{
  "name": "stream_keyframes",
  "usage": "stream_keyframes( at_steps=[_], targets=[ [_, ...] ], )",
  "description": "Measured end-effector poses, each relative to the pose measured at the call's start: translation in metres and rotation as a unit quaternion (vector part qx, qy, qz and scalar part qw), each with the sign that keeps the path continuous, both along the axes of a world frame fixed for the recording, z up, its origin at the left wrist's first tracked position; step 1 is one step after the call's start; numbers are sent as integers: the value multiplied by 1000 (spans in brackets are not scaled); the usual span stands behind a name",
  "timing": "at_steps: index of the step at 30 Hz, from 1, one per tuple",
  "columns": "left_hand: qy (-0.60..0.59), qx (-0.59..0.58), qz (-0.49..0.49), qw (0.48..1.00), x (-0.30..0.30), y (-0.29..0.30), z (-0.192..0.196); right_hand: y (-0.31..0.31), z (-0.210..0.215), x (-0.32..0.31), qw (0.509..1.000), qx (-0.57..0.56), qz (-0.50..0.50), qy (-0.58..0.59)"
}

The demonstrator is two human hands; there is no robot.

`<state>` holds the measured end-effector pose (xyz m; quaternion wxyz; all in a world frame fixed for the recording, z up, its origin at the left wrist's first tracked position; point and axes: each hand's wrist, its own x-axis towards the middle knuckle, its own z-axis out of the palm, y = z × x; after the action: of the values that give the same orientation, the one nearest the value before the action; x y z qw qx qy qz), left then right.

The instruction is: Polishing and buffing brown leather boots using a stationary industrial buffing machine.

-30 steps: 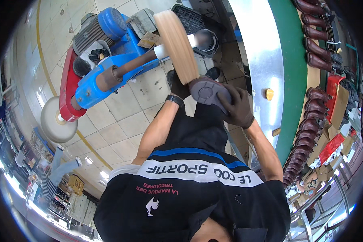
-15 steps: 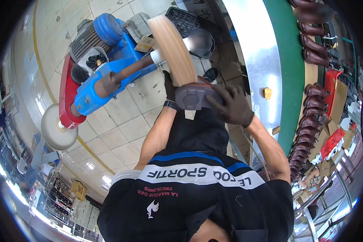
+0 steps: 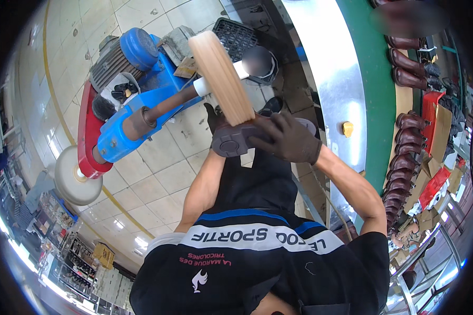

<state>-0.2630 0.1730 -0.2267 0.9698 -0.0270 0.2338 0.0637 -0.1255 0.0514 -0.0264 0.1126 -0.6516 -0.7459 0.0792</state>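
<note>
A brown shoe (image 3: pixel 230 144), its dark sole turned toward me, is held sideways against the lower end of a tan buffing wheel (image 3: pixel 225 79). The wheel looks blurred along its rim. My right hand (image 3: pixel 289 138), in a dark glove, lies across the middle of the sole and grips the shoe from the right. On the heel side, my left hand (image 3: pixel 213 119), also gloved, closes round the shoe from behind. Most of its fingers are hidden by the shoe and the wheel. The shoe's upper is largely out of sight.
The wheel sits on the shaft of a blue buffing machine (image 3: pixel 122 137), with a pale round wheel (image 3: pixel 79 176) at its other end. A metal-edged green bench (image 3: pixel 376 105) runs along the right, with a yellow lump (image 3: pixel 347 129) on it. Brown shoes (image 3: pixel 399 184) line its far side.
The shoe has shifted left and toward me, and more of its sole shows. My right hand has moved left and toward me with it.
</note>
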Motion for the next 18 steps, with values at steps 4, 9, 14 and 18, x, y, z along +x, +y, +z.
stream_keyframes(
  at_steps=[4,9,14,18],
  targets=[
    [97,81,-20,992,2,6,29,-12,8,8,999,-35,-36,12],
    [55,35,-15,998,-8,7,23,-10,10,11,997,-65,-29,42],
    [12,-8,-28,1000,-14,8,24,-11,1,2,997,-66,-45,25],
    [-18,-41,-39,998,-18,11,23,-10,2,0,996,-66,-46,36]
  ],
)
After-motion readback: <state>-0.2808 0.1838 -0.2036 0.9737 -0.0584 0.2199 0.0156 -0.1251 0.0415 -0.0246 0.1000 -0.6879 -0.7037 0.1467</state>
